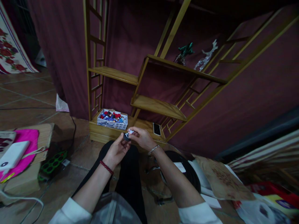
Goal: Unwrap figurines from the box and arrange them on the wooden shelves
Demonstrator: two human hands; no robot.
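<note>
A small figurine (130,133) with a pinkish-white top and a dark round base is held between my two hands, above my knees. My left hand (118,149), palm turned up, grips the dark base between thumb and fingers. From the other side, my right hand (141,138) pinches the figurine's upper part. Its finer details are too small to make out. Just beyond my hands, a patterned cardboard box (111,123) full of small red, blue and purple figures sits on the lowest shelf board.
A wooden display shelf (158,107) stands ahead, bearing a phone (157,129), a green ornament (185,51) and a clear deer-like ornament (206,57). To the left are a low table with a white power bank (14,155) and a green power strip (53,162). A black round stool (187,174) stands right.
</note>
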